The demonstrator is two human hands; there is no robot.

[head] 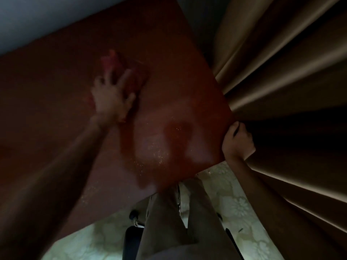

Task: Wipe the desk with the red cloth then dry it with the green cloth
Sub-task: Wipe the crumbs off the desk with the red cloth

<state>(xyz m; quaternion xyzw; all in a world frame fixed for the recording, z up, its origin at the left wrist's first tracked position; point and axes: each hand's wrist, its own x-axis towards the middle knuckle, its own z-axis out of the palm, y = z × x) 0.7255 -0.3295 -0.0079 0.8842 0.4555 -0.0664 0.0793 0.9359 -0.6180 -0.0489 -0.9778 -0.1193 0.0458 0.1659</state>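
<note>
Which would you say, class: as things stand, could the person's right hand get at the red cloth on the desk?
Probably yes. The right hand grips the desk at its edge, and bare desktop lies between it and the red cloth, though the left hand already presses on the cloth.

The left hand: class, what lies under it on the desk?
Under the left hand lies the red cloth, pressed flat on the desk. The picture is blurred; the cloth's part beneath the palm is covered.

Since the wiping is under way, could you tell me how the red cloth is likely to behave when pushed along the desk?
Probably floppy: the red cloth lies bunched under the left hand. Likely light, sliding easily over the glossy desk, though blur hides its folds.
</note>
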